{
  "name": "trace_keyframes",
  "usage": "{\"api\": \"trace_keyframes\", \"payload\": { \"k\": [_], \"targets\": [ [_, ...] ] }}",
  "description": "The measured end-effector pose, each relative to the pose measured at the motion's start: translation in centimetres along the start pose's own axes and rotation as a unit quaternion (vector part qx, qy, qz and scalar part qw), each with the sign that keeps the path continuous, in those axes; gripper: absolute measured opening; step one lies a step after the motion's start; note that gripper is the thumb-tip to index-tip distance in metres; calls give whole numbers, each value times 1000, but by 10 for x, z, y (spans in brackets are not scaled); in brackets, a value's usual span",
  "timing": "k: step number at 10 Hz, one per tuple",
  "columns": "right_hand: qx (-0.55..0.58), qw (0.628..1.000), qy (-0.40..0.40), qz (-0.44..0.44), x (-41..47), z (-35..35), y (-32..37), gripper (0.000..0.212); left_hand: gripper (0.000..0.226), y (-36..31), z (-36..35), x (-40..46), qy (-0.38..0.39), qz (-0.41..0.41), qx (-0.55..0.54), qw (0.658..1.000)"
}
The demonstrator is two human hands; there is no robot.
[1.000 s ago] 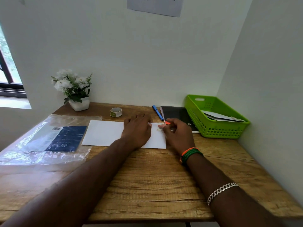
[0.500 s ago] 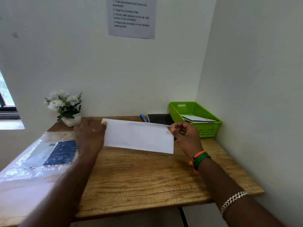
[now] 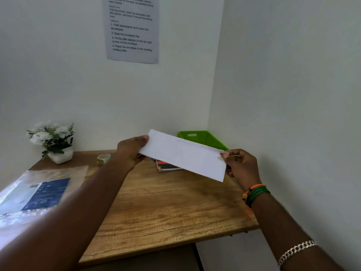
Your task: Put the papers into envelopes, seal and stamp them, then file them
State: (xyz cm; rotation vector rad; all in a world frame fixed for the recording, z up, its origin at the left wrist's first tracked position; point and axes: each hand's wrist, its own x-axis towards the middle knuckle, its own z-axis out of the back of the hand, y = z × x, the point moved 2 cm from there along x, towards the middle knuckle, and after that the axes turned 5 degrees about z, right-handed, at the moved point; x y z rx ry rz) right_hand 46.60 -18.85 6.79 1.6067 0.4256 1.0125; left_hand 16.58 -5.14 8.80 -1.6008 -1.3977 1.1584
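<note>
Item: 1 white envelope (image 3: 183,154), long format, held in the air above the rear of the desk (image 3: 166,208), tilted so that its left end sat higher than its right. A small pale mark, possibly a stamp, showed at its right end beside the thumb; detail too blurred to confirm.

Left hand (image 3: 131,150): closed on the envelope's left end, thumb on the near face, fingers behind.

Right hand (image 3: 241,167): pinching the envelope's right end, thumb on the near face. Orange and green bands sat at this wrist, and a silver chain bracelet (image 3: 297,250) further up the forearm.

Green basket (image 3: 203,138): behind the envelope, in the desk's far right corner, mostly hidden; contents not visible.

Notebook (image 3: 168,166): dark cover with a red patch, flat on the desk below the envelope.

Tape roll (image 3: 103,158): on the desk, left of the envelope, just beside the left wrist.

Potted white flowers (image 3: 52,141): well left of the envelope, at the desk's rear left corner.

Clear plastic packet (image 3: 37,194): with a blue printed insert, on the desk far left of the envelope.

Printed notice (image 3: 132,30): on the wall above the envelope, listing 4 numbered steps.
</note>
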Motion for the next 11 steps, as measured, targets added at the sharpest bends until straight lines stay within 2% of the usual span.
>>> {"api": "trace_keyframes", "payload": {
  "k": [1,2,3,4,5,7,8,9,10,11],
  "targets": [
    [43,994,-88,-53,12,16,-5,8,26,3,-43,11,61,-6,21,998],
    [145,971,-157,-109,19,14,-13,9,45,33,-76,25,65,-43,137,987],
    [149,962,-198,-119,28,0,-27,7,47,65,-102,27,57,-140,321,935],
    [154,949,-240,-133,38,-18,-39,10,48,88,-121,23,53,-216,389,894],
    [178,942,-245,-144,48,-35,-42,14,46,101,-128,21,47,-228,394,889],
    [43,968,-207,-134,72,-46,-53,11,40,107,-125,24,39,-253,399,881],
    [-5,974,-191,-121,74,-50,-55,16,45,106,-122,22,56,-252,410,875],
    [-64,978,-149,-132,84,-47,-73,32,52,104,-116,15,95,-248,429,863],
    [-92,976,-158,-120,89,-46,-77,42,54,98,-104,3,115,-264,444,848],
    [-155,972,-146,-98,52,-46,-25,30,45,80,-89,-13,97,-298,462,830]
  ]
}}
